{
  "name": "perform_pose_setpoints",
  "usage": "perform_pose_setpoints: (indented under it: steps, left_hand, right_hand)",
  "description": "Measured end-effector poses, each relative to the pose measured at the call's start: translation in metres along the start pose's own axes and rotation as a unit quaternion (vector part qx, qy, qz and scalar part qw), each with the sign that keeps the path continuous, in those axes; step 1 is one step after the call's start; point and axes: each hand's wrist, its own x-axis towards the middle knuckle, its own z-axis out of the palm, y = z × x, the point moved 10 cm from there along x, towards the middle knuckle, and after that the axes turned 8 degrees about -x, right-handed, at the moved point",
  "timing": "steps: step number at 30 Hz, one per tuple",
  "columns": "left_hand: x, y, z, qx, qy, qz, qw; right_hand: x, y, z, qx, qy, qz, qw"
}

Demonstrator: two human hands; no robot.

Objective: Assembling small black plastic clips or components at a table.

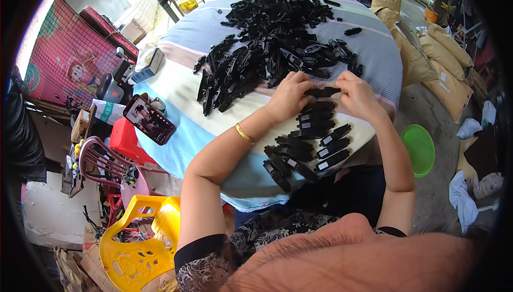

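Black plastic part (322, 92), long and flat, is pinched between a worker's two hands over a round table (181, 86) draped in a pale blue, cream and pink striped cloth. The left hand (289, 95) closes its fingers on one end of the piece, a gold bangle (245, 133) on that wrist; the right hand (357, 95) grips the other end, fingers curled over it so the fingertips cannot be seen. Just below the grip, toward the worker, finished-looking black pieces (309, 142) lie in rough rows running down to the table's near edge. Beyond the hands, a large loose heap of black parts (272, 41) covers the middle and far side of the table. Well to the left of the grip, a smartphone (149, 119) with a lit screen rests at the table's rim. Off the table, a green plastic basin (419, 150) sits on the floor to the right, and a yellow plastic chair (136, 244) stands lower left.
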Motion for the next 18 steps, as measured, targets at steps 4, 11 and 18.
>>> perform_pose_setpoints:
  steps: [4, 11, 18]
  left_hand:
    - [-0.001, -0.007, 0.001, -0.012, 0.022, -0.016, 1.0]
    - [0.003, -0.016, 0.005, -0.011, 0.04, -0.034, 0.999]
    - [0.003, -0.02, 0.007, -0.004, 0.029, -0.031, 0.999]
  right_hand:
    - [-0.001, 0.004, -0.006, -0.045, 0.01, -0.007, 0.999]
    - [0.008, 0.002, -0.003, -0.026, 0.028, -0.098, 0.994]
    - [0.012, -0.016, 0.001, 0.012, 0.037, -0.096, 0.995]
